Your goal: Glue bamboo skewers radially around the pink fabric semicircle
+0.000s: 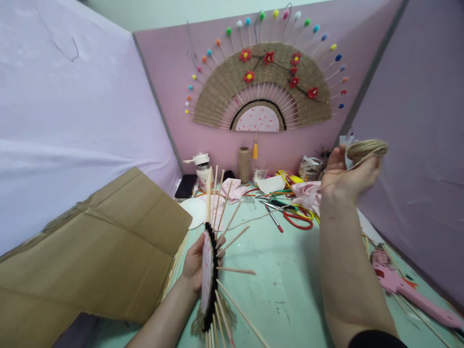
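Upright in my left hand (194, 263) is a half-round piece (207, 275) with a pink dotted face and a black braided edge, seen nearly edge-on. Thin wooden sticks (237, 270) fan out from that edge, mostly to the right. My fingers wrap round both sides of the piece. Raised at the right, my right hand (350, 174) holds a bundle of tan twine (368, 149). A strand of twine (257, 218) runs across the table towards the sticks; part of its path is hidden.
A large cardboard sheet (119, 246) stands at the left. Scissors (297, 220), a pen (274, 219), a phone (186, 186) and a bottle (203, 171) lie or stand further back. A pink glue gun (406, 287) is at the right. A decorated fan (268, 72) hangs behind.
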The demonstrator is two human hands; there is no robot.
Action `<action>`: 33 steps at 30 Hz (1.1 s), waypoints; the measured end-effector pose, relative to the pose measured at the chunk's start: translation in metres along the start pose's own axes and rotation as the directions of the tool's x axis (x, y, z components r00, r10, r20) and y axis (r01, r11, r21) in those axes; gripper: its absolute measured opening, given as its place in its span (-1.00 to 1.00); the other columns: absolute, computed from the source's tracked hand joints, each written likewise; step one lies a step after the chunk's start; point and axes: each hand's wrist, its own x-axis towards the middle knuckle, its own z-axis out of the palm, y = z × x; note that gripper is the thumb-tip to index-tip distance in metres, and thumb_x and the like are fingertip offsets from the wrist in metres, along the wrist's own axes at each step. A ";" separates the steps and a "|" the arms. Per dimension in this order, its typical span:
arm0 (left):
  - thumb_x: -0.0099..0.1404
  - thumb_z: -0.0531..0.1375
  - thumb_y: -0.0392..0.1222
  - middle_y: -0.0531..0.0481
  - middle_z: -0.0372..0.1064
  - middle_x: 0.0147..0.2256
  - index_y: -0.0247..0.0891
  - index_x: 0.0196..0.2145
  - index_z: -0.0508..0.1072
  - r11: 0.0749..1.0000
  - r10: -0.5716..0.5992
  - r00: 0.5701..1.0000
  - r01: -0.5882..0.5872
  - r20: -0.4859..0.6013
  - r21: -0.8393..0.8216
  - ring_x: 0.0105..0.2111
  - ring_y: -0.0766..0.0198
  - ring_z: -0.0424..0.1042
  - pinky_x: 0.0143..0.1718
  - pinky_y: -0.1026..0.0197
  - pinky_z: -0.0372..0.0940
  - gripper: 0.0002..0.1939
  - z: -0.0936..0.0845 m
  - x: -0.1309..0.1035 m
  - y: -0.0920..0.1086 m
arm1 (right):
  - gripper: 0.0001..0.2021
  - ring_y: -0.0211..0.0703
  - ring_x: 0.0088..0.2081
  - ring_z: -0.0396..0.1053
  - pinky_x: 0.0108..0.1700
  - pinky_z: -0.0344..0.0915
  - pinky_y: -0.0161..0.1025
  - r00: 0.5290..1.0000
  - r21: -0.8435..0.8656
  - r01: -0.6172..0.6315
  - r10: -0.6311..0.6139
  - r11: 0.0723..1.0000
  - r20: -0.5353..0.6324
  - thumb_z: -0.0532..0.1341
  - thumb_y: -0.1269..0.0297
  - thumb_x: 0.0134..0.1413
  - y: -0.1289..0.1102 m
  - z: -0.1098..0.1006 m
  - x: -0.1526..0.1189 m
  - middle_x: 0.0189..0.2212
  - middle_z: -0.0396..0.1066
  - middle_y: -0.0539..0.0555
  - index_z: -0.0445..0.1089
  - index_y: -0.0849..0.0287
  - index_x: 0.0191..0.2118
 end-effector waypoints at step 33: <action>0.28 0.19 -0.18 -0.01 0.32 -0.35 -0.33 -0.26 0.41 0.991 -0.026 0.998 0.019 -0.054 -0.129 -0.56 0.52 0.24 -0.68 0.57 0.15 -0.86 -0.015 0.010 0.002 | -0.78 -0.32 -0.63 0.17 -0.51 0.10 -0.37 0.211 -0.792 0.172 0.764 0.586 0.610 0.12 0.31 0.11 0.086 -0.034 -0.139 -0.67 0.32 -0.09 0.51 0.21 -0.33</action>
